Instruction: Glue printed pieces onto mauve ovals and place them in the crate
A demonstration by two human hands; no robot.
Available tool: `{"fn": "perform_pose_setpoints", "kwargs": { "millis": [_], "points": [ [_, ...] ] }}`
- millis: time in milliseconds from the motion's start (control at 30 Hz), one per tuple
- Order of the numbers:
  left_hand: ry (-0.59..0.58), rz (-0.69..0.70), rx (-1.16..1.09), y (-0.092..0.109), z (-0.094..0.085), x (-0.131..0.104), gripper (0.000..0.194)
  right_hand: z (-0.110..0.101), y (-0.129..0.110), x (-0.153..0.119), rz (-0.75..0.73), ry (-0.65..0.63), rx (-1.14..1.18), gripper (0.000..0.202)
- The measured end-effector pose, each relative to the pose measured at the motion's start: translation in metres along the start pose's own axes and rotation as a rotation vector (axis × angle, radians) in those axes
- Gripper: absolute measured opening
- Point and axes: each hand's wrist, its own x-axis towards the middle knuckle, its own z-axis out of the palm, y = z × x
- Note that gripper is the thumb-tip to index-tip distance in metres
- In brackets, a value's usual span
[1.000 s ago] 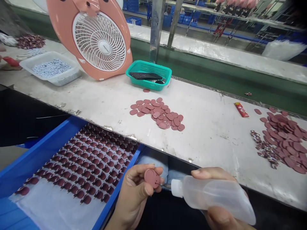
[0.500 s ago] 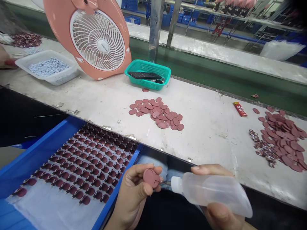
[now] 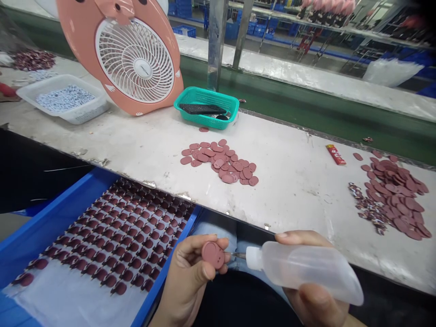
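With the green basket as your landmark, far to its left on the worktable sits a white tub of small blue-and-white bits, a dark reddish heap lying behind it. To the basket's left and nearer you, below the tabletop, is a blue crate, where rows of dark red pieces lie on a white sheet. The pink fan stands just left of the basket, which itself holds a flat black object.

Your left hand is on your side of the basket, off the table edge, pinching a round-ended red piece between thumb and fingers. A loose heap of red ovals lies on the table between the basket and that hand. Right of the held piece, the thin nozzle points at its edge; you cannot tell here whether the tip touches. Your right hand is wrapped around the translucent squeeze bottle, which lies nearly level, nearer you than the basket and to its right.

Well right of the basket lie a red packet, small dark-and-white parts and, touching them, a bigger pile of red ovals.
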Motion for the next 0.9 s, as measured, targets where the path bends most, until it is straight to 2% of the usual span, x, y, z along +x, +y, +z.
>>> {"fn": "perform_pose_setpoints", "kwargs": {
  "millis": [200,367,533,600,733,900],
  "points": [
    [0.12,0.008,-0.004,0.003,0.01,-0.002,0.035,0.006,-0.003,-0.001,0.069,0.02,0.026,0.039],
    [-0.002,-0.001,0.011,0.001,0.003,0.002,0.032,0.007,-0.004,0.001,0.054,0.009,0.04,0.037],
    [-0.004,-0.004,0.019,0.002,0.003,0.002,0.032,0.0,0.001,0.007,-0.123,-0.096,0.047,0.034],
    [0.049,-0.008,0.023,0.003,0.009,0.0,0.033,-0.002,0.002,0.009,-0.166,-0.121,0.054,0.035],
    [0.198,-0.005,0.025,0.006,0.023,-0.004,0.039,0.0,0.001,0.012,-0.161,-0.128,0.071,0.034],
    [0.241,0.002,0.026,0.007,0.028,-0.005,0.041,0.001,0.0,0.013,-0.143,-0.134,0.059,0.032]
  ]
}}
